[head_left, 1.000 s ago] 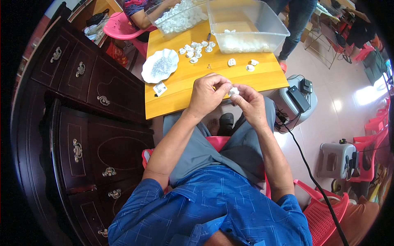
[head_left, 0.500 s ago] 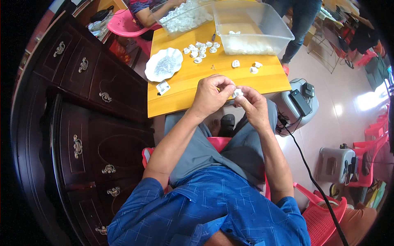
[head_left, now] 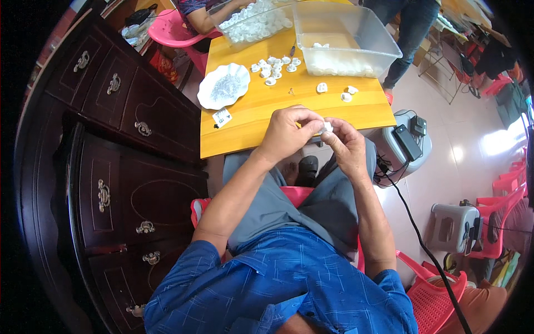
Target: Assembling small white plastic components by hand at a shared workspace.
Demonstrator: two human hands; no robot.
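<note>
Yellow tabletop [head_left: 250, 125], and at its near edge the right hand [head_left: 350, 147] grips 1 small white piece [head_left: 327, 127]; the left hand [head_left: 293, 129], finger and thumb pinched together, meets it, contents hidden. Slack thumb pressure could drop it floorward.

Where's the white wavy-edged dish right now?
In the head view, the dish sits at the left edge of the table, beyond the small card and left of white pieces.

Illumination is bright and diffuse. Strong glare marks the glossy tiled floor [head_left: 439, 172] at right; the dark wooden cabinet [head_left: 161, 192] at left reads dim. Fisheye distortion bends edges near the rim — black vignetting fills the corners.
</note>
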